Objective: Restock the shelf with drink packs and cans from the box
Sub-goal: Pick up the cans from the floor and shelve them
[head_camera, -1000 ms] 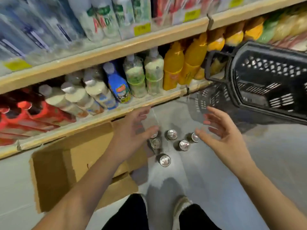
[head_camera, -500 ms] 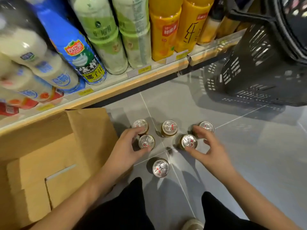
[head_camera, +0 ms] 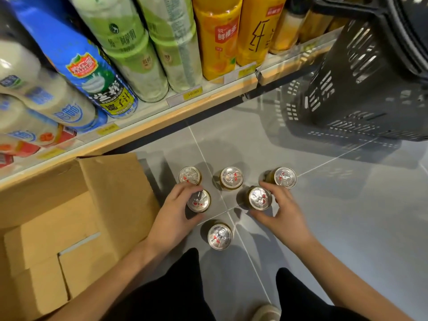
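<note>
1. Left hand (head_camera: 172,216) is curled around the left-middle can (head_camera: 198,200), fingers on its far side and thumb on the near side, touching the can body.
2. Right hand (head_camera: 281,213) is wrapped the same way on the right-middle can (head_camera: 259,198), thumb at the near side, fingers reaching past it toward the far-right can (head_camera: 284,177).
3. Both held cans stand upright on the grey tile floor (head_camera: 347,216); no lift visible.
4. Six cans in total, all upright, silver tops with pull tabs. Far-left can (head_camera: 189,175) sits at 11 o'clock of the left hand's can, just beside it.
5. Far-middle can (head_camera: 231,177) is at 12 o'clock of the cluster, apart from the others.
6. Near can (head_camera: 219,236) is at 6 o'clock of the cluster, between the two wrists, untouched.
7. Open cardboard box (head_camera: 69,228) lies at 9 o'clock of the cans, flap up; contents not visible.
8. Shelf (head_camera: 162,119) runs across 10 to 1 o'clock, stocked with bottles: blue-label, green-label, orange.
9. Black plastic basket (head_camera: 370,77) sits at 2 o'clock, well apart from the cans.
</note>
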Tool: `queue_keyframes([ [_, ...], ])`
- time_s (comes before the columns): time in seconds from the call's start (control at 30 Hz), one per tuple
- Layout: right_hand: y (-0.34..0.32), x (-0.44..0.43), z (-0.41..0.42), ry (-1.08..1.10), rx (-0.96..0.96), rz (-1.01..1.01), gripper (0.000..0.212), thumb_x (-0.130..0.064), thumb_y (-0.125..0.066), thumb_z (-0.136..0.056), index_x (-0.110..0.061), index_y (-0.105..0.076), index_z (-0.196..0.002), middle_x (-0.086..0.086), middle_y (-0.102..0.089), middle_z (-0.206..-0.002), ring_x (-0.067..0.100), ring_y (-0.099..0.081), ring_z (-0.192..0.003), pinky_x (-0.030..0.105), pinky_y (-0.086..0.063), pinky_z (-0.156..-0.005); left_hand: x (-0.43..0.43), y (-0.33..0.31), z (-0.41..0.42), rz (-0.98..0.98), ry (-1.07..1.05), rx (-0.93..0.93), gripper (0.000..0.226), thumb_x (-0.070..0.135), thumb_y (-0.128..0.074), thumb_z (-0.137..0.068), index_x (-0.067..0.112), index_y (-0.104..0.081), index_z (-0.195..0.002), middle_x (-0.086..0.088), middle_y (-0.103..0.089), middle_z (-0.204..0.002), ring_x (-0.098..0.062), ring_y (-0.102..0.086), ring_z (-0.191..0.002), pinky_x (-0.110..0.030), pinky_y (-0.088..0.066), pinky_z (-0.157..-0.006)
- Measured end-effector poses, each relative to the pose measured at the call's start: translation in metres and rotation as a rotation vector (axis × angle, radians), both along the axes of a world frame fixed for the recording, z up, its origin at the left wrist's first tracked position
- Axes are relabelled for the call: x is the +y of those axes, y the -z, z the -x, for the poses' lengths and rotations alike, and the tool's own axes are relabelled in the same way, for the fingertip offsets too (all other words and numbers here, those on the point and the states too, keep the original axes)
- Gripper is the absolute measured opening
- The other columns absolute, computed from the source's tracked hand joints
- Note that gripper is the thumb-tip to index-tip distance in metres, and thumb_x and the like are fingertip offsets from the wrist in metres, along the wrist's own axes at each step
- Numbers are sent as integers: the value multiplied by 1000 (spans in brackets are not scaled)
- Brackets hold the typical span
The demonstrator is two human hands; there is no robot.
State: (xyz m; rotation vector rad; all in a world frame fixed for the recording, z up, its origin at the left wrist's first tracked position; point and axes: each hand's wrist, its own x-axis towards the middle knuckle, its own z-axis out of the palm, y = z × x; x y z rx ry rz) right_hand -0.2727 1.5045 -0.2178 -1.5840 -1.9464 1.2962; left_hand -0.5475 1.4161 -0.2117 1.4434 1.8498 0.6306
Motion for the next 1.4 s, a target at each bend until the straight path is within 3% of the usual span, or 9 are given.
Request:
queue_keyframes([
  [0.17, 6, 0, 1, 18, -38, 34, 78, -28, -93, -71, -23, -56, -140, -6, -56, -138, 7, -53, -125, 18, -40, -106, -1, 10, 1, 30, 69, 106, 79, 26, -87, -73, 32, -49, -141, 14, -40, -137, -10, -41, -130, -21, -36, -109],
  [0.33, 10, 0, 0, -7, -68, -3, 82, -27, -93, -71, -20, -55, -143, -2, -56, -140, 17, -54, -129, 30, -43, -110, -1, 19, -4, 30, 90, 156, 79, 28, -88, -71, 31, -50, -141, 12, -41, -134, -12, -42, -126, -27, -44, -107],
  [0.43, 12, 3, 0, -51, -116, -27, 81, -25, -94, -70, -18, -56, -141, 2, -59, -138, 20, -56, -127, 26, -41, -106, 0, 22, -7, 23, 103, 173, 75, 25, -88, -71, 29, -53, -137, 12, -44, -134, -14, -46, -125, -29, -45, -104],
  [0.57, 17, 7, 6, -88, -152, 6, 77, -23, -94, -70, -20, -57, -138, 2, -58, -137, 20, -59, -122, 0, -31, -92, 3, 21, -11, 71, 129, 143, 72, 19, -85, -74, 28, -51, -136, 10, -45, -140, -13, -46, -128, -21, -39, -105],
  [0.73, 17, 9, 15, -93, -199, 16, 73, -28, -90, -76, -19, -55, -140, 6, -56, -142, 27, -59, -123, 21, -42, -95, 6, 20, -9, 123, 111, 86, 67, 20, -84, -77, 29, -51, -135, 10, -50, -134, -9, -50, -123, -15, -41, -103],
  [0.97, 3, 15, 16, -42, -217, 26, 67, -29, -93, -72, -21, -59, -129, 2, -66, -121, 23, -65, -109, 25, -45, -87, 5, -2, -6, 126, 73, 78, 69, 24, -83, -79, 34, -48, -138, 14, -49, -136, -3, -48, -122, -5, -37, -96],
  [1.1, -30, 18, 16, -50, -199, -35, 62, -28, -90, -73, -23, -60, -127, -4, -66, -115, 18, -65, -102, 28, -52, -86, 13, -44, -4, 91, 51, 72, 73, 31, -84, -76, 32, -49, -139, 13, -52, -135, -4, -50, -121, -19, -45, -103],
  [1.27, -131, 19, 19, -4, -140, -47, 70, -22, -93, -68, -25, -60, -130, -9, -65, -111, 8, -61, -96, -3, -38, -77, 26, -148, -1, 46, -51, 51, 71, 29, -87, -72, 36, -51, -133, 15, -57, -125, 4, -50, -108, 1, -34, -88],
  [1.4, -256, 24, 27, 27, -70, -53, 70, -25, -94, -67, -31, -59, -127, -15, -68, -106, -10, -62, -92, -2, -39, -73, 40, -269, 2, -23, -106, 56, 72, 32, -87, -70, 31, -53, -133, 15, -57, -128, 0, -52, -113, -11, -38, -95],
])
